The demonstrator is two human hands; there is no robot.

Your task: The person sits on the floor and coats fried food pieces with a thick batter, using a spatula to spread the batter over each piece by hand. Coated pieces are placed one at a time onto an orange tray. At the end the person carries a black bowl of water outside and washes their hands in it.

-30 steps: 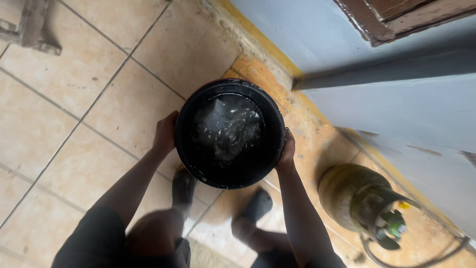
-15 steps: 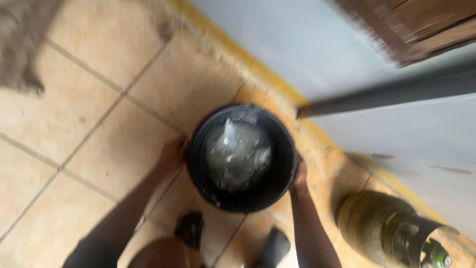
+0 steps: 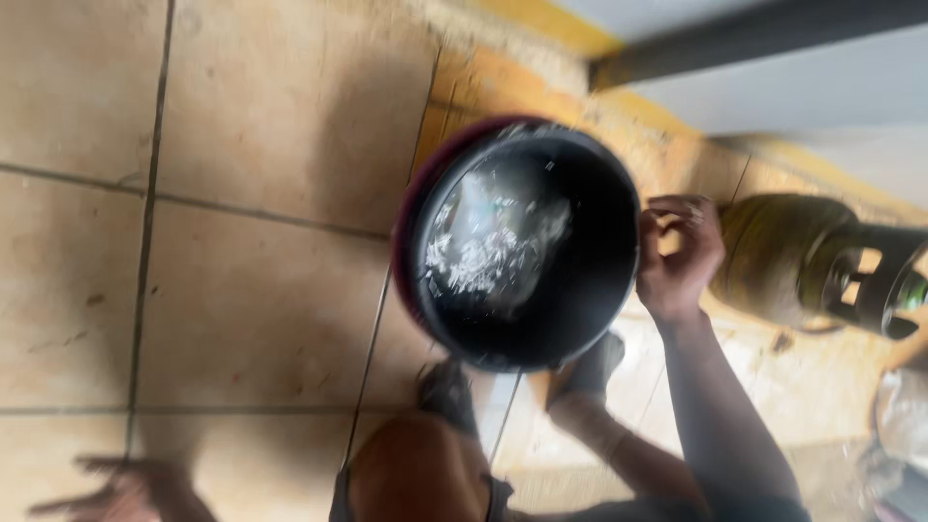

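Gripping the black basin (image 3: 527, 246) by its right rim, my right hand (image 3: 677, 256) curls closed, forearm running toward me. My left hand (image 3: 116, 493) hangs open, blurred, low left above the tiled floor (image 3: 242, 193).

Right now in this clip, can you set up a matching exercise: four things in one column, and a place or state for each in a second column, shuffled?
Things:
1. black bucket
2. right hand
3. left hand
4. gas cylinder

Places or states:
A. spread open low at the frame's bottom left, holding nothing
B. lying on its side by the wall, olive green
C. grip on the rim, at the bucket's right side
D. tilted, held above the tiled floor, with water and white bits inside

Pairs: 1-D, 2-C, 3-A, 4-B
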